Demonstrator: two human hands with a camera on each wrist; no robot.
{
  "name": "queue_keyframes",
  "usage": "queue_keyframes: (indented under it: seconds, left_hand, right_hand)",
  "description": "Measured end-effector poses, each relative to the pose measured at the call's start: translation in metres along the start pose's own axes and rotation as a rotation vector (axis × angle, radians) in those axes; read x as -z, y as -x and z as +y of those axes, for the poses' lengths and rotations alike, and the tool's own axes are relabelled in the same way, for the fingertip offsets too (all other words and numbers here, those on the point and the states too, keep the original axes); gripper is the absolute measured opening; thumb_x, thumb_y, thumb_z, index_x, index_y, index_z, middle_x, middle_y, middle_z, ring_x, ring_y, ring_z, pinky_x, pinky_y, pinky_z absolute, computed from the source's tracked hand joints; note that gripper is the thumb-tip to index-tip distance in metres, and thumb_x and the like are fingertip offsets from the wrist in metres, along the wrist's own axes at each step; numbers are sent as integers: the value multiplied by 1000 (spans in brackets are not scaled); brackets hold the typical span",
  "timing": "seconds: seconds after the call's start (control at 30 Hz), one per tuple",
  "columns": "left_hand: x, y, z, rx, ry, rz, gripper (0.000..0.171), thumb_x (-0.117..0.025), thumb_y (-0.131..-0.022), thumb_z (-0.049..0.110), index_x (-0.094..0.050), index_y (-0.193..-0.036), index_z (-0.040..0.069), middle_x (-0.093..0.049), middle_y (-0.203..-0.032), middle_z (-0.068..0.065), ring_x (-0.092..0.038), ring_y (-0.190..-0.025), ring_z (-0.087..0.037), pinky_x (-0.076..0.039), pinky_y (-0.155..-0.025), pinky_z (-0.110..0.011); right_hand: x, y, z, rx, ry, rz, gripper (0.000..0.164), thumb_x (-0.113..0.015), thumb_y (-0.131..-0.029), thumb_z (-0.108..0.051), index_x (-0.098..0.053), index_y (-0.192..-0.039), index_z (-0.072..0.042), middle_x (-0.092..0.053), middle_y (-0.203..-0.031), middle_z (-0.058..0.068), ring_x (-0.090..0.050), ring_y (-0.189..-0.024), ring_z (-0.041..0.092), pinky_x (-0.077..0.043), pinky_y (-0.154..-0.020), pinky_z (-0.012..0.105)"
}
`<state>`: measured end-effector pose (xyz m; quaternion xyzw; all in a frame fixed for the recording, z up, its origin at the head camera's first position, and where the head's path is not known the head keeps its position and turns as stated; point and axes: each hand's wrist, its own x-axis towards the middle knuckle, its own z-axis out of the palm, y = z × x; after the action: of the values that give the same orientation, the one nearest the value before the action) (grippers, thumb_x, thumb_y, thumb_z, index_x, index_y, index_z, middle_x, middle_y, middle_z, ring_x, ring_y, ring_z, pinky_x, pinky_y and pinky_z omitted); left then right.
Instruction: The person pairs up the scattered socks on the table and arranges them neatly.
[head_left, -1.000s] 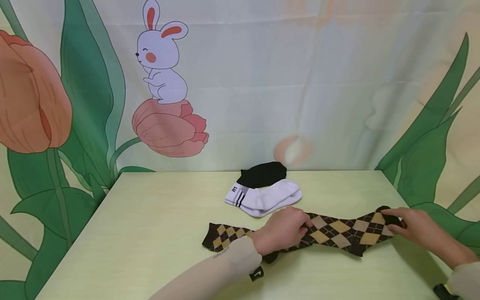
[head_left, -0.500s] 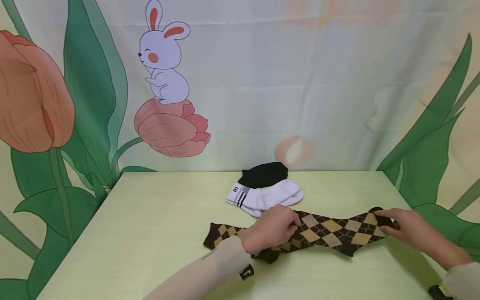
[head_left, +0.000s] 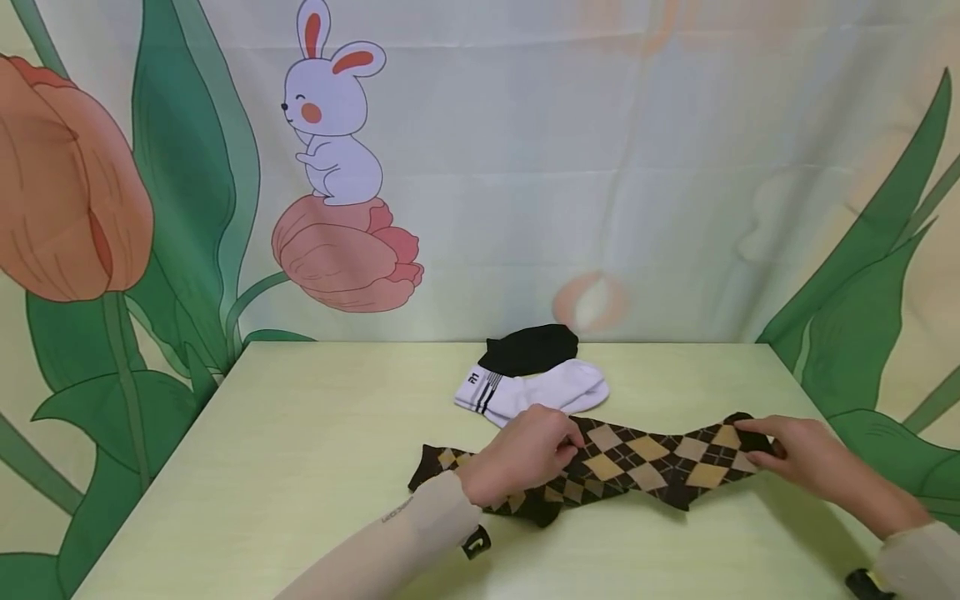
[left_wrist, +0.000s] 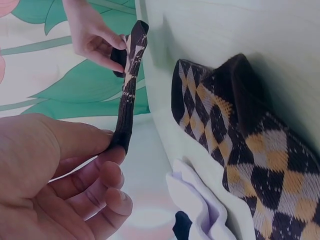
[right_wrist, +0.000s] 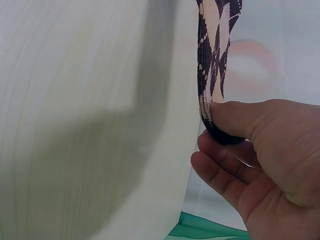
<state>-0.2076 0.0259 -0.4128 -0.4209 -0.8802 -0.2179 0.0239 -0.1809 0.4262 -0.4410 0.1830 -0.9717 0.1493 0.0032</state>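
Observation:
An argyle sock (head_left: pixel 637 458), brown with yellow and beige diamonds, is stretched between both hands above the table. My left hand (head_left: pixel 517 454) pinches one end of it between thumb and fingertips. The dark toe end is pinched by my right hand (head_left: pixel 810 454), thumb and fingers on either side. In the left wrist view the held sock (left_wrist: pixel 131 75) shows edge-on, raised off the table. A second argyle sock (left_wrist: pixel 270 160) lies on the table beneath; in the head view my left hand and sleeve cover part of it.
Behind the hands lies a white sock pair (head_left: pixel 532 392) with black stripes, beside a black sock bundle (head_left: pixel 528 350). The pale table (head_left: pixel 300 467) ends at a printed curtain (head_left: pixel 487 167) with a rabbit and tulips.
Both hands have shifted left together, carrying the stretched argyle sock further over the one lying on the table. The white and black socks stay where they were.

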Motion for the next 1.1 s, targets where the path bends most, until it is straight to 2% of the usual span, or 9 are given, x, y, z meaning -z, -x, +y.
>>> queue_keyframes:
  seconds: [0.47, 0.8, 1.03, 1.1]
  left_hand:
    - [8, 16, -17, 44, 33, 4, 12, -69, -96, 5, -81, -100, 6, -77, -96, 0, -63, -80, -3, -50, -75, -15]
    - [15, 30, -29, 35, 52, 27, 11, -71, -95, 3, -80, -99, 4, -75, -91, -2, -63, -79, -9, -51, -74, -17]
    - [19, 40, -35, 82, 78, 29, 12, -70, -96, 3, -80, -102, 3, -75, -93, -2, -59, -75, -6, -50, -70, -17]
    - [20, 43, -37, 78, 83, 35, 13, -69, -95, 2, -80, -101, 3, -75, -93, -3, -58, -75, -7, -50, -69, -17]
  right_hand:
    - [-4, -13, -19, 47, -15, -11, 46, -78, -90, -11, -65, -132, 4, -52, -67, -11, -41, -50, 1, -40, -50, 25]
    - [-6, -25, -31, 90, -33, -11, 45, -78, -91, -10, -65, -132, 5, -50, -62, -13, -40, -50, 0, -40, -49, 24]
    - [-7, -31, -41, 98, -41, -9, 43, -77, -90, -6, -66, -130, 5, -60, -80, -6, -43, -51, 0, -42, -50, 24]
    - [-7, -32, -44, 105, -45, -10, 43, -76, -90, -5, -66, -131, 5, -59, -77, -7, -43, -51, -1, -42, -50, 24]
